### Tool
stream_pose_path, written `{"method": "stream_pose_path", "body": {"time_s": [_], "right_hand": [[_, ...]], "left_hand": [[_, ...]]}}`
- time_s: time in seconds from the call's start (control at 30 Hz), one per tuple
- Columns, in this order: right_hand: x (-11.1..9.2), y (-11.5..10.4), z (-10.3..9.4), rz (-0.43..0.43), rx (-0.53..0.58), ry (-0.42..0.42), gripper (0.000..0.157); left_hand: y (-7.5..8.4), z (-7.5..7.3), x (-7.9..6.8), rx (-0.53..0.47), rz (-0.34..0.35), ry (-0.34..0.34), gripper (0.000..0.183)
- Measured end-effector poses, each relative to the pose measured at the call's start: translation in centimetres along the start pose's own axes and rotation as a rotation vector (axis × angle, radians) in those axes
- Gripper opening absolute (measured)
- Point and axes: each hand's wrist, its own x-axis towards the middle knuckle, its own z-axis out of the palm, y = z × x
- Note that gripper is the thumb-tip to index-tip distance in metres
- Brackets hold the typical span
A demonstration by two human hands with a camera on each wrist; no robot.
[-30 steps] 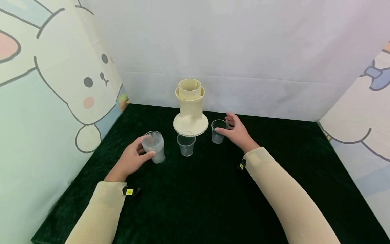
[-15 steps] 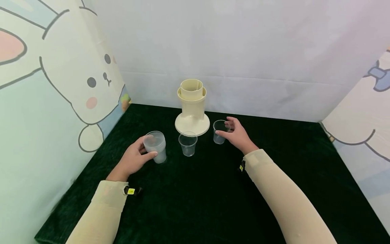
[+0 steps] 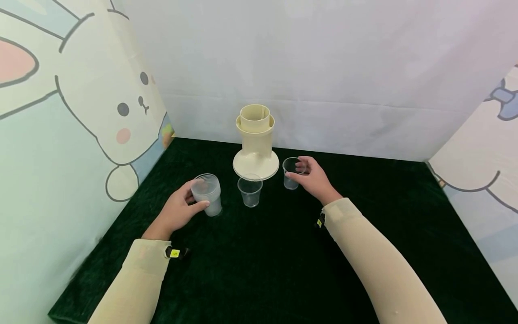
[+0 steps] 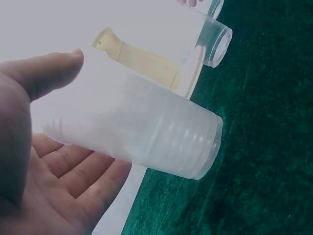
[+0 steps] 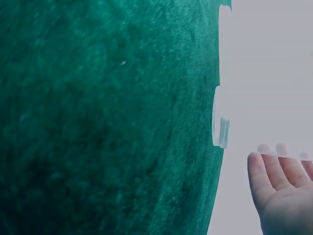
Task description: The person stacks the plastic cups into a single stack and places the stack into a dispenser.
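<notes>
My left hand (image 3: 176, 209) grips a stack of clear plastic cups (image 3: 208, 195) at the left, its thumb in front and fingers behind. The left wrist view shows the nested cups (image 4: 161, 127) between thumb and fingers. Right of centre, my right hand (image 3: 315, 177) holds a single clear plastic cup (image 3: 289, 180) between thumb and fingers. Glare washes out much of that cup in the right wrist view, where only its base (image 5: 221, 122) shows plainly near my fingers (image 5: 276, 171). A third clear cup (image 3: 250, 195) stands upright between the hands.
Behind the middle cup stands a cream plastic stand (image 3: 256, 146) with a wide round base and a tube on top. Dark green cloth (image 3: 259, 265) covers the table. A white backdrop (image 3: 344, 67) rises along its far edge, with printed cartoon panels at both sides.
My right fingers have come down and closed in around the single cup, which shifts very slightly. The left hand and its stack stay put; the head view has turned a little.
</notes>
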Motion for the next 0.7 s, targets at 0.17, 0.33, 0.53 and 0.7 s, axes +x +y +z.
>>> {"method": "stream_pose_path", "body": {"time_s": [0.17, 0.33, 0.53, 0.7], "right_hand": [[-0.2, -0.5, 0.0, 0.0, 0.001, 0.01, 0.095], [-0.6, -1.2, -0.2, -0.007, 0.012, 0.041, 0.094], [-0.9, -2.4, -0.2, -0.032, 0.036, 0.086, 0.094], [-1.2, -3.7, -0.1, -0.035, 0.063, 0.115, 0.091]], "left_hand": [[0.0, 0.1, -0.3, -0.006, -0.013, -0.008, 0.076], [0.2, 0.0, -0.1, -0.023, 0.006, -0.014, 0.075], [0.4, 0.0, 0.1, -0.024, 0.013, -0.017, 0.074], [0.2, -0.1, 0.1, -0.017, 0.016, -0.015, 0.073]]}}
